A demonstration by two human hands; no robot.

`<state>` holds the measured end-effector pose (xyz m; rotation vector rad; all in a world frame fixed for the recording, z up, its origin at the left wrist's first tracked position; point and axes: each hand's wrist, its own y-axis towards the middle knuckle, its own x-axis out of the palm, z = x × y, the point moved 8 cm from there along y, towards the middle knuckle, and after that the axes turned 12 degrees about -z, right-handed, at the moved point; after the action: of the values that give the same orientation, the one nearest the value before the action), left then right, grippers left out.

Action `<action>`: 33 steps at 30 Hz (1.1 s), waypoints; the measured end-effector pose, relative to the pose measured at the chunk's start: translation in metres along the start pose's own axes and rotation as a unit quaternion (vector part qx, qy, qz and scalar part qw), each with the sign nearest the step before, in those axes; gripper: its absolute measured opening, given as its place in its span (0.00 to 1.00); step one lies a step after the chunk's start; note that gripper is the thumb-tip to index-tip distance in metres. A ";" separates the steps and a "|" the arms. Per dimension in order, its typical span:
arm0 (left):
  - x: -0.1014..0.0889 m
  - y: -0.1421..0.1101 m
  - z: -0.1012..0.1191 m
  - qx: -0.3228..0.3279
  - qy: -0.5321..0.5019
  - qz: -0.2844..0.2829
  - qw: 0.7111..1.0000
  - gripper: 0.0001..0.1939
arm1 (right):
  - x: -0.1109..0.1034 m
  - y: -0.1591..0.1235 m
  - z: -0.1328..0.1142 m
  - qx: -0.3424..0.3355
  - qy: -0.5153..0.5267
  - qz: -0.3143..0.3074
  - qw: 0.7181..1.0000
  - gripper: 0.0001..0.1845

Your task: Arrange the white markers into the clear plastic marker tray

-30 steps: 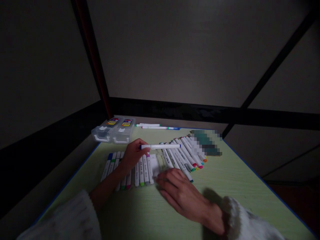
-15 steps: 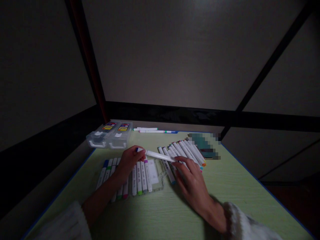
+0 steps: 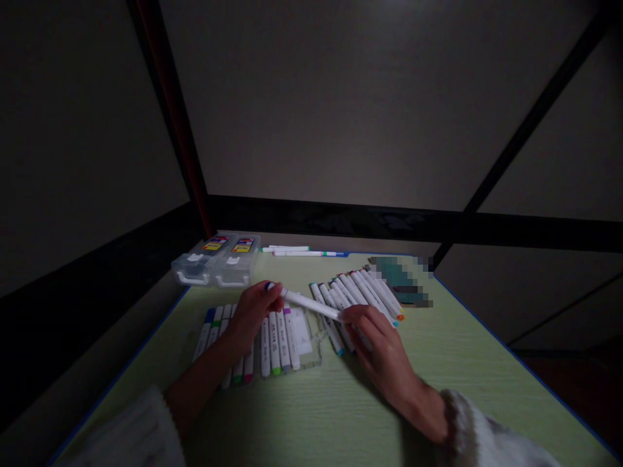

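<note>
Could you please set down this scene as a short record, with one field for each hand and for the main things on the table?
left hand: holds the dark-blue-tipped end of a white marker
right hand: fingers at the marker's other end
marker pose: raised, slanting down toward the right hand
clear tray: partly filled with a row of markers; bare section at its right
loose markers: fanned out right of the tray
clear cases: two, side by side, far left
far edge: a few more pens
far right: green item, partly pixelated
</note>
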<state>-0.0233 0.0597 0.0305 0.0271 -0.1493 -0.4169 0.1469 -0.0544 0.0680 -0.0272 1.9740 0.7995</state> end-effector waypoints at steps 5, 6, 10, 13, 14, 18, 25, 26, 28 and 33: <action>-0.001 -0.001 0.000 -0.005 -0.045 0.014 0.999 0.17 | 0.000 0.000 -0.004 -0.013 0.010 -0.003 1.000 0.12; 0.000 -0.002 0.001 -0.003 -0.057 0.012 0.998 0.17 | 0.000 0.000 -0.005 -0.018 0.009 -0.004 1.000 0.11; 0.003 -0.002 0.002 0.001 -0.085 0.002 0.996 0.18 | 0.000 -0.001 -0.010 -0.040 0.006 -0.003 0.999 0.08; 0.001 -0.001 0.001 -0.001 -0.092 0.011 0.996 0.19 | -0.001 -0.002 -0.013 -0.047 0.004 0.002 0.999 0.06; 0.000 -0.001 0.001 -0.001 -0.092 0.014 0.996 0.19 | 0.000 -0.002 -0.014 -0.048 0.002 0.000 0.999 0.07; -0.001 -0.002 0.002 0.002 -0.075 0.022 0.997 0.19 | 0.001 -0.003 -0.015 -0.049 -0.003 -0.011 0.999 0.09; -0.006 -0.003 0.001 0.011 -0.029 0.033 0.999 0.18 | 0.003 -0.001 -0.016 -0.041 0.024 -0.032 0.998 0.07; -0.007 -0.003 0.001 0.016 -0.022 0.037 0.999 0.18 | 0.003 -0.001 -0.016 -0.040 0.025 -0.033 0.998 0.06; -0.010 -0.003 0.001 0.026 -0.013 0.044 0.999 0.18 | 0.003 0.000 -0.016 -0.038 0.027 -0.037 0.998 0.06; -0.010 -0.002 0.002 0.033 -0.003 0.041 0.999 0.18 | 0.006 -0.001 -0.017 -0.035 0.036 -0.051 0.997 0.07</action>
<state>-0.0334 0.0615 0.0310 0.0850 -0.1686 -0.3303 0.1310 -0.0622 0.0681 -0.1994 1.9941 0.8100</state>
